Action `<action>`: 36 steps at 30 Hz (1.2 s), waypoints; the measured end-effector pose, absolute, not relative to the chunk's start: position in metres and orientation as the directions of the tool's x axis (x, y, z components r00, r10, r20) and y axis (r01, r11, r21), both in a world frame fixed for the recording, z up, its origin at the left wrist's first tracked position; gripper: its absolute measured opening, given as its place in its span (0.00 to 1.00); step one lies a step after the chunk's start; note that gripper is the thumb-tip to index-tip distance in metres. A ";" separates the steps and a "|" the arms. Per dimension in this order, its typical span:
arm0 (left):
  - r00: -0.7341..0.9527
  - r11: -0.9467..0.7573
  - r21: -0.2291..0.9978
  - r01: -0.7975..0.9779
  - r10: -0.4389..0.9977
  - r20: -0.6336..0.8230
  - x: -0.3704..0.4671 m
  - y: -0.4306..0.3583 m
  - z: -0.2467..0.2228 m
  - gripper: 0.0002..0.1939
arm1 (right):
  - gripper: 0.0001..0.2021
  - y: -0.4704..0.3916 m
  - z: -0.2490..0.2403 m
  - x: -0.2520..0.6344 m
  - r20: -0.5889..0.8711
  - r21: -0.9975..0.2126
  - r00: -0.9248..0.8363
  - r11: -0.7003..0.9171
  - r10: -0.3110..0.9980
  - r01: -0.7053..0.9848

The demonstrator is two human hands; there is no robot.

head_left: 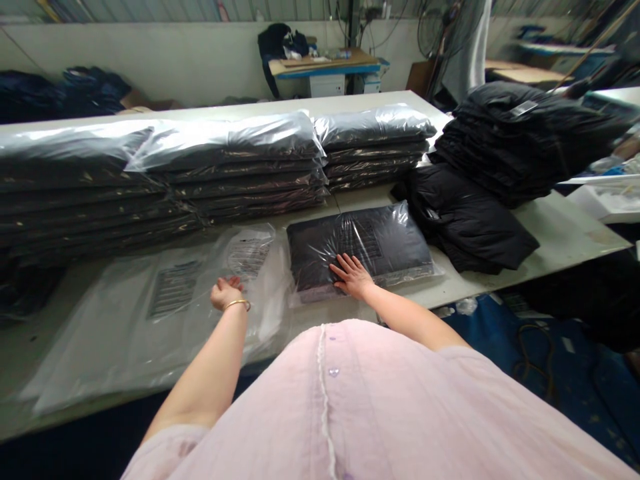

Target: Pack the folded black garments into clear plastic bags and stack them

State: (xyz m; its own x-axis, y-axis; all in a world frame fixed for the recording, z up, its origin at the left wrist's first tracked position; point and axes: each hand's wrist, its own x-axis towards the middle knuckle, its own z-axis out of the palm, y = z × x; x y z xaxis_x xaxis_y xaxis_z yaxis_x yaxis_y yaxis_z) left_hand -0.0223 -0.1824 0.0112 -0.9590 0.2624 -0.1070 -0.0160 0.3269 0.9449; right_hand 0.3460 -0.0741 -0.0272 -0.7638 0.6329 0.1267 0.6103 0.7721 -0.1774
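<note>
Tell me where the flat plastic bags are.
In the head view, the flat bags lie on the table at left, by the left hand, in front of the stacked packages.

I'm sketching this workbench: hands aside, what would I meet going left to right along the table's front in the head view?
Printed clear plastic bags lying flat → bagged black garment → unbagged black padded garment.

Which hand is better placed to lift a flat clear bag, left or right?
Probably the left: the left hand is at the flat clear bags, fingers partly curled. The right hand lies spread on the bagged black bundle, farther from them.
</note>
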 end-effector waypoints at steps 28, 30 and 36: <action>-0.153 0.105 0.270 0.957 0.975 0.164 0.116 -0.161 -0.047 0.43 | 0.35 -0.016 -0.020 0.440 0.152 -0.142 -0.882 0.893 0.445 0.426; -0.145 0.094 0.273 0.958 0.974 0.173 0.116 -0.159 -0.050 0.43 | 0.35 -0.006 -0.021 0.471 0.143 -0.130 -0.872 0.883 0.467 0.452; -0.138 0.087 0.265 0.960 0.974 0.180 0.114 -0.157 -0.052 0.42 | 0.33 0.023 -0.028 0.566 0.064 -0.087 -0.805 0.807 0.590 0.584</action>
State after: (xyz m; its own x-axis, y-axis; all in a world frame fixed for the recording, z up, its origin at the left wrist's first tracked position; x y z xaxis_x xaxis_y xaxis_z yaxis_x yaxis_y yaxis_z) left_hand 0.1137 -0.1566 -0.0520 -0.1376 0.9739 0.1804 0.9602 0.0865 0.2655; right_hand 0.5664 0.0232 -0.0275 -0.8050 0.5897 0.0642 0.5842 0.8069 -0.0871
